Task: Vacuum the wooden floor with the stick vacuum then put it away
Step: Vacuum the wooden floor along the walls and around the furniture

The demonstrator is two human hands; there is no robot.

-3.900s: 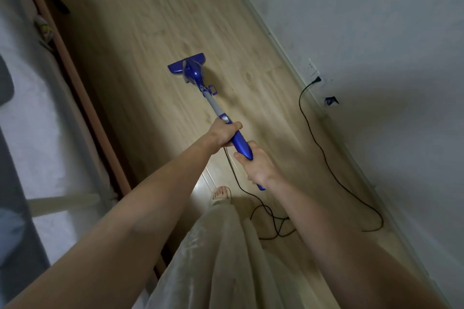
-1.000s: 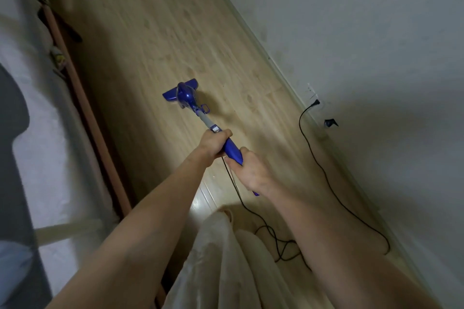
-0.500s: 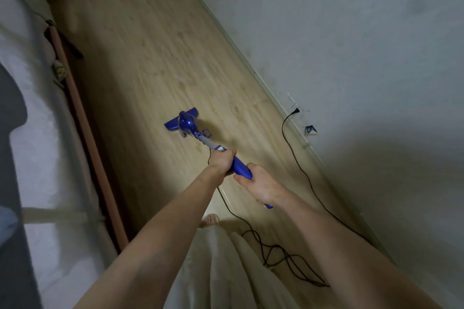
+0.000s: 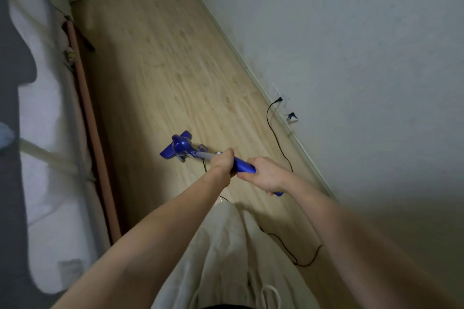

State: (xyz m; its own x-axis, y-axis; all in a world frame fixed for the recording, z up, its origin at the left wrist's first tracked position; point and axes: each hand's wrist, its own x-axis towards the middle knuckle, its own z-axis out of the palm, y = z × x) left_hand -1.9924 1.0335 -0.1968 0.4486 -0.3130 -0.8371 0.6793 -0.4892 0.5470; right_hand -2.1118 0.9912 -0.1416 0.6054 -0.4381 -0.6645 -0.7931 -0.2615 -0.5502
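The blue stick vacuum (image 4: 200, 154) is gripped with the left hand (image 4: 222, 161) curled round the shaft and the right hand (image 4: 265, 175) round the handle, its head on the wooden floor (image 4: 175, 63) toward 11 o'clock; vacuuming is judged underway, the unswept stretch toward 12 o'clock probably being next.

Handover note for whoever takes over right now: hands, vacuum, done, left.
Left hand: grips the stick vacuum forward on its shaft, where grey tube meets blue handle.
Right hand: grips the blue handle further back, near its end.
Vacuum: floor head down on the wooden floor, about mid-width between the bed on the left and the wall on the right.
Power cord: plugged into the wall outlet, trails along the floor past the person's legs.
Done: cannot tell how much floor is covered.
Left: finish the floor, watch the cord underfoot, unplug, put the vacuum away.
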